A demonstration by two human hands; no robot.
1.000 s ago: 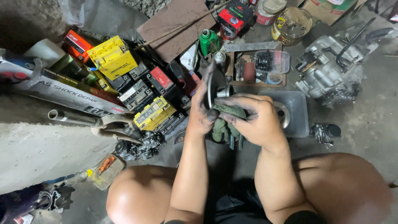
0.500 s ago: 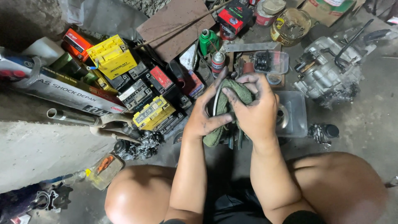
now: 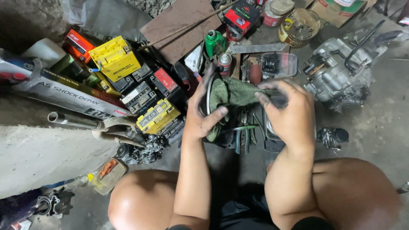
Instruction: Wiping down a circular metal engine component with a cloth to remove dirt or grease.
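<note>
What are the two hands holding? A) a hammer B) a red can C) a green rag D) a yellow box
C: both the left hand and the right hand grip a green rag, stretched between them above the tools on the floor.

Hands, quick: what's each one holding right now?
Left hand: closed on a round metal part wrapped in the green rag.
Right hand: closed, pinching the green rag's other end.
</note>
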